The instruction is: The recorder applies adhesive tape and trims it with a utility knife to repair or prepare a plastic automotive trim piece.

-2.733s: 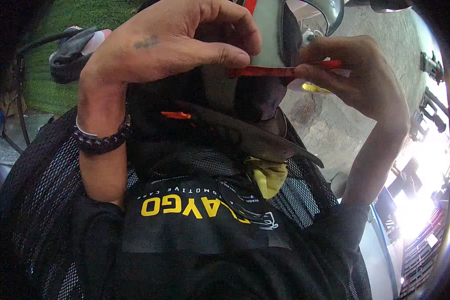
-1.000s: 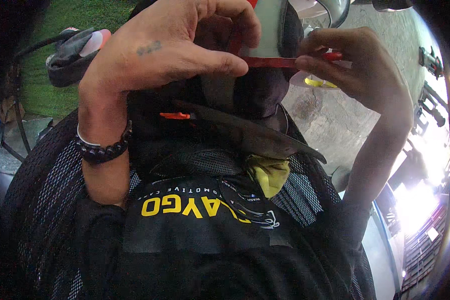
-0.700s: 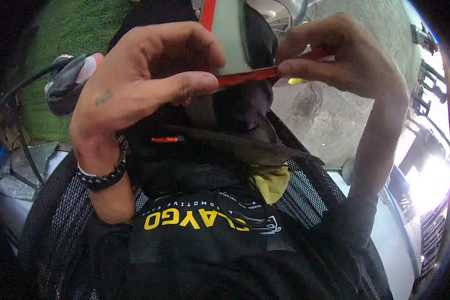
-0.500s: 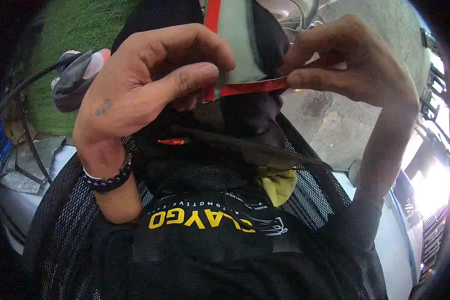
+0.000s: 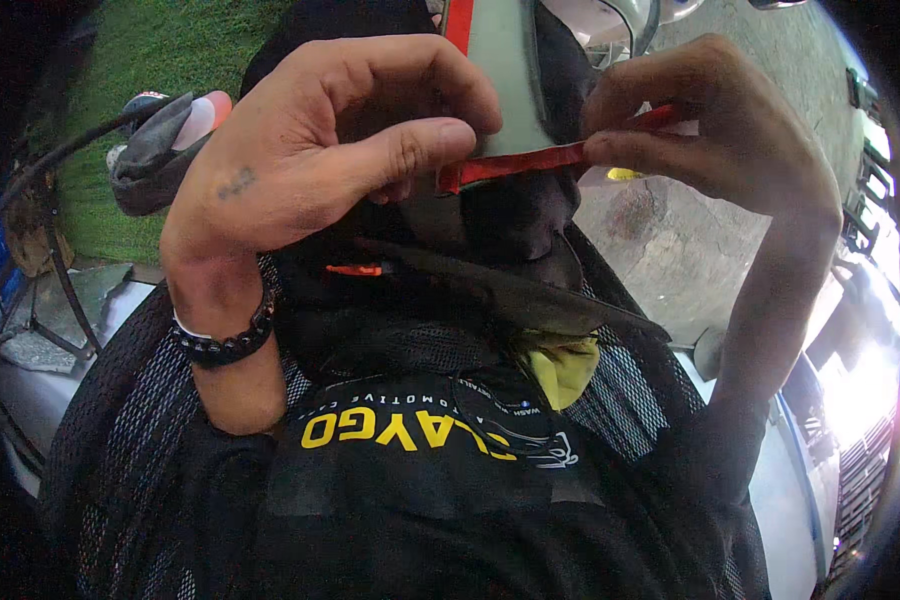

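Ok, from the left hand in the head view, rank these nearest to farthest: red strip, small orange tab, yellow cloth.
1. Red strip: pinched at the left hand's thumb tip, running right to the right hand.
2. Small orange tab: just below the hand, on the black fabric.
3. Yellow cloth: farthest, lower right of the hand, under the dark flap.

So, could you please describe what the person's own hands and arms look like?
Both hands are bare. The left hand has a small dark marking on its back and a black beaded bracelet with a thin white band at the wrist. The right hand wears nothing visible.
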A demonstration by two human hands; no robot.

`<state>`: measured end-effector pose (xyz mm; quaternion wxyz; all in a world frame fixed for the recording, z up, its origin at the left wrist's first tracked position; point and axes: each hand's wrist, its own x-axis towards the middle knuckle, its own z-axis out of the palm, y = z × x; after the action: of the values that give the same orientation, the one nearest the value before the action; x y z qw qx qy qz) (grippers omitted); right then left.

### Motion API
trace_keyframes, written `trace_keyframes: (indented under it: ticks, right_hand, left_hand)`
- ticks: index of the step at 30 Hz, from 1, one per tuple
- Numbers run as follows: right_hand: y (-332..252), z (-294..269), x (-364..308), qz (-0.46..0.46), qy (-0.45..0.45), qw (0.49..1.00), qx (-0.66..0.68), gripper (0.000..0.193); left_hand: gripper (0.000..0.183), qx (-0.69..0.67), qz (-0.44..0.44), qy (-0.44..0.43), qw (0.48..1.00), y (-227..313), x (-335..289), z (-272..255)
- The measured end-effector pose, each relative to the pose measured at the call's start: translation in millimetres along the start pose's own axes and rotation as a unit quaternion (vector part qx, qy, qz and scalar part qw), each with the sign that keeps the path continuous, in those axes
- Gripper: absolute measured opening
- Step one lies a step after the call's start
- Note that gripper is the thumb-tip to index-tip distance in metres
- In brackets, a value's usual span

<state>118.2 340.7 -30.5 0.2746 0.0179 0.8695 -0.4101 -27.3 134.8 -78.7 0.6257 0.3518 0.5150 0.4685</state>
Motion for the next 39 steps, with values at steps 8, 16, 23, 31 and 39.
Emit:
trace_keyframes:
  ticks: [8, 16, 23, 31, 39]
  right_hand:
    - [-5, 2, 3, 0.0, 0.001, 1.0, -0.02, 0.015]
    - [-9, 3, 2, 0.003, 0.004, 1.0, -0.006, 0.015]
    - [-3, -5, 2, 0.002, -0.068, 0.998, 0.004, 0.023]
    - [-24, -23, 9, 0.034, -0.074, 0.996, 0.028, 0.019]
    - [-25, -7, 11, 0.028, -0.043, 0.996, -0.068, 0.018]
  left_hand:
    - [0.015, 0.005, -0.013, 0.025, 1.0, 3, -3, 4]
    - [0.019, -0.013, 0.021, 0.024, 0.999, -3, -5, 5]
    - [0.02, -0.045, -0.019, 0.024, 0.999, 3, -9, 8]
    - [0.021, -0.046, -0.017, 0.06, 0.997, 4, -11, 13]
    - [0.02, 0.004, -0.042, 0.099, 0.994, 7, -19, 17]
